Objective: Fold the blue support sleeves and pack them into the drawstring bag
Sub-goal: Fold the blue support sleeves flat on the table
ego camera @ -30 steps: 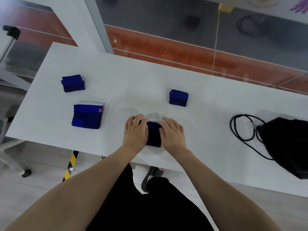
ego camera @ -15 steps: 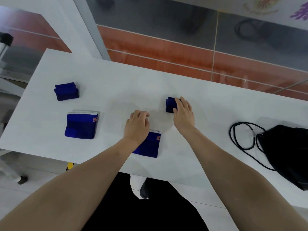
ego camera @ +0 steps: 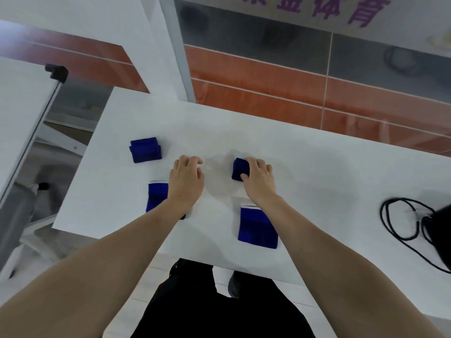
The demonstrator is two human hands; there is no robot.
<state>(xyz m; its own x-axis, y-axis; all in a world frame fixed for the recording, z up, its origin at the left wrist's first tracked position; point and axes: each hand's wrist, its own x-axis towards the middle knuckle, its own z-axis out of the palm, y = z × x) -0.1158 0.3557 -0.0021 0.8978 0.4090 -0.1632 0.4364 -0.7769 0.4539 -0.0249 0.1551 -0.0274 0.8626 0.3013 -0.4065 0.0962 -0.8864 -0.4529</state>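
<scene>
white surface (ego camera: 305,167) carries four blue support sleeves. right hand (ego camera: 260,179) grips a small folded sleeve (ego camera: 240,169) at the centre of the surface, thumb curled against its near edge and fingers (ego camera: 264,165) curled over its right side. left hand (ego camera: 186,179) hovers or rests just left of centre with fingers (ego camera: 192,161) loosely curled, holding nothing; contact with the surface cannot be confirmed. a second small folded sleeve (ego camera: 145,150) lies at far left, apart from both hands. a larger flat sleeve with white edge (ego camera: 157,197) lies at near left, partly covered by the left wrist and forearm. another larger flat sleeve (ego camera: 257,226) lies near the front edge, just beside and partly under the right forearm, with a white edge at its far end. black drawstring bag (ego camera: 445,228) sits at the right border of the view, mostly cut off, well apart from all sleeves; whether its mouth is open cannot be told. its black cord (ego camera: 390,223) lies in loops on the surface to its left. no sleeve is in the bag. beyond the surface: orange and grey wall panels (ego camera: 268,76). the person's dark trousers (ego camera: 219,308) show below the front edge.
</scene>
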